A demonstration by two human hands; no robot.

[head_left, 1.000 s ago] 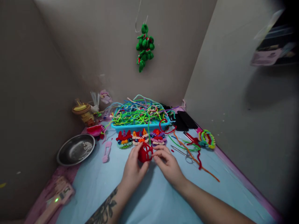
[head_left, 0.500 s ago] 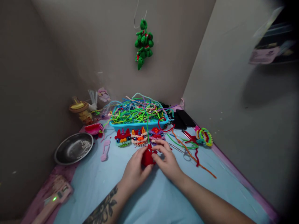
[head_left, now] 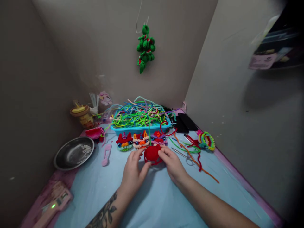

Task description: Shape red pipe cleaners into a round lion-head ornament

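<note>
A rounded red fuzzy yarn piece (head_left: 152, 154) with openings along its lower edge is between my hands, low over the blue table cover. My right hand (head_left: 174, 162) pinches its right side between thumb and fingers. My left hand (head_left: 133, 169) curves around the left side, thumb and fingers apart, the thumb tip close to the lower edge. Just behind are three small colourful yarn figures with eyes: one red and green (head_left: 124, 141), one orange and cream (head_left: 141, 141), one purple and red (head_left: 159, 138).
A blue tray (head_left: 133, 129) heaped with yarn strands stands at the back. Scissors (head_left: 184, 153), loose strands and black phones (head_left: 187, 122) lie right. To the left are a metal bowl (head_left: 71, 156) with white beads, a pink clip (head_left: 106, 155) and a pink glue gun (head_left: 57, 202).
The red piece has been turned, showing its rounded side up and its openings below. My left fingers have opened away from it; my right hand has moved slightly right.
</note>
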